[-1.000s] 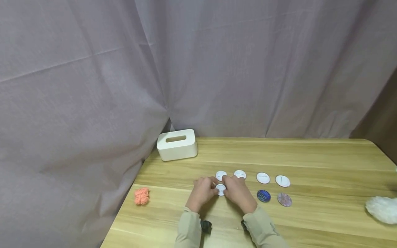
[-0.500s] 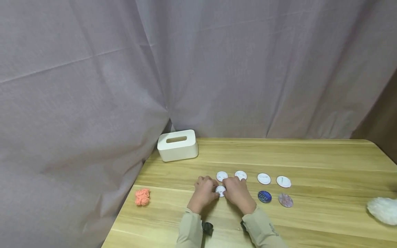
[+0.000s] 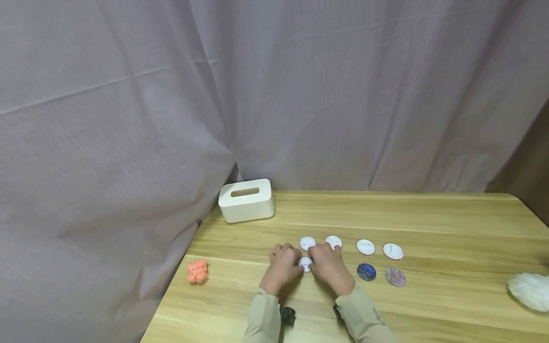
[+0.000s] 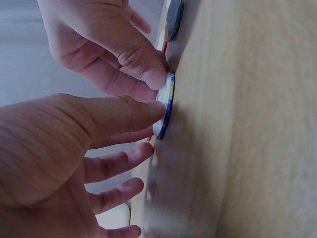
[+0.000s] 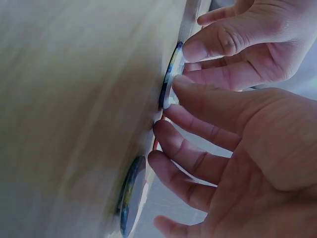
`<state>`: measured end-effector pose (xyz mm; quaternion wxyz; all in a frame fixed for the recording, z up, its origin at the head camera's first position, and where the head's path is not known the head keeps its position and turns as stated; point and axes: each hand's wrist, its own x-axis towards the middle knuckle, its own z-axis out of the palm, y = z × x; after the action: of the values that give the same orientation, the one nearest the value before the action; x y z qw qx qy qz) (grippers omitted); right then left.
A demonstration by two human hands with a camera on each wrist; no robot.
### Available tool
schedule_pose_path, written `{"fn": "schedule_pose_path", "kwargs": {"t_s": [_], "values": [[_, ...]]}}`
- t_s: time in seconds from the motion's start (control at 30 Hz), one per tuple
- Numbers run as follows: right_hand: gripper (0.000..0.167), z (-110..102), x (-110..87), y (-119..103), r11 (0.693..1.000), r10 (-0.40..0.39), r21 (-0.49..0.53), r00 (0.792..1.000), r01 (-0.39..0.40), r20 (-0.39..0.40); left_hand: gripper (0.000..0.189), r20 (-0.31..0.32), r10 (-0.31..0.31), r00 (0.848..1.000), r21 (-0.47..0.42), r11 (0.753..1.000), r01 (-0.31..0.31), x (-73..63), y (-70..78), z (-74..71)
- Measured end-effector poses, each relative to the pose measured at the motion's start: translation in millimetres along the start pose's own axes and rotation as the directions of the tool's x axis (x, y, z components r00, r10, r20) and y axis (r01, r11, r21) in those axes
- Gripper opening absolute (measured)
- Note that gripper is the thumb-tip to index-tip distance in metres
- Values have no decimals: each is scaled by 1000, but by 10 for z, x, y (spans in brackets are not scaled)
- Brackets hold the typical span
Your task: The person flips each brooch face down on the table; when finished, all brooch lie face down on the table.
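Observation:
A round pin-back button badge (image 3: 305, 264) sits at the table with its white back upward, between the two hands. My left hand (image 3: 280, 269) pinches its left edge with thumb and index finger, the other fingers spread. From the opposite side my right hand (image 3: 329, 267) pinches the right edge. In the left wrist view the badge's blue printed rim (image 4: 167, 111) shows close to the wood. Just beyond the hands lie two more badges, white backs up: one on the left (image 3: 307, 243) and one partly behind the right fingers (image 3: 333, 241).
To the right, two white-backed badges (image 3: 366, 247) lie behind a blue badge (image 3: 366, 271) and a pinkish-purple badge (image 3: 395, 277). A white tissue box (image 3: 246, 201) stands at the back left. Coral flower-like bundle (image 3: 198, 271) on the left, white fluffy thing (image 3: 529, 290) far right.
The badge between my hands looks a little flatter to the table than a second ago. Both hands stay at its edges, with only slight finger shifts.

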<state>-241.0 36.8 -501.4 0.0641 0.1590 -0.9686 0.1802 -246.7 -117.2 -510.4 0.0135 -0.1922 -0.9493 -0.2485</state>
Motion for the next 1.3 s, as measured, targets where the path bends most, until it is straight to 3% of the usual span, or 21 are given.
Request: {"fn": "schedule_pose_path", "kwargs": {"t_s": [0.23,0.5,0.77,0.93,1.3], "values": [[30,-87,-43,63,999,-24,24,999,25,-44,4,-20,-8,1000,9,1000,8,28,101,-35],[12,-164,-111,172,1000,2,20,999,-1,-41,20,-4,-3,1000,-15,1000,2,83,237,-2],[9,-265,-202,304,999,34,28,999,-34,-9,33,22,5,1000,-8,1000,-5,124,348,29],[11,-307,-262,370,998,42,51,999,-42,-10,37,15,18,1000,22,1000,-18,129,379,40],[23,-348,-358,531,996,73,54,997,-73,-4,40,74,70,995,36,997,-73,172,508,98]]}}
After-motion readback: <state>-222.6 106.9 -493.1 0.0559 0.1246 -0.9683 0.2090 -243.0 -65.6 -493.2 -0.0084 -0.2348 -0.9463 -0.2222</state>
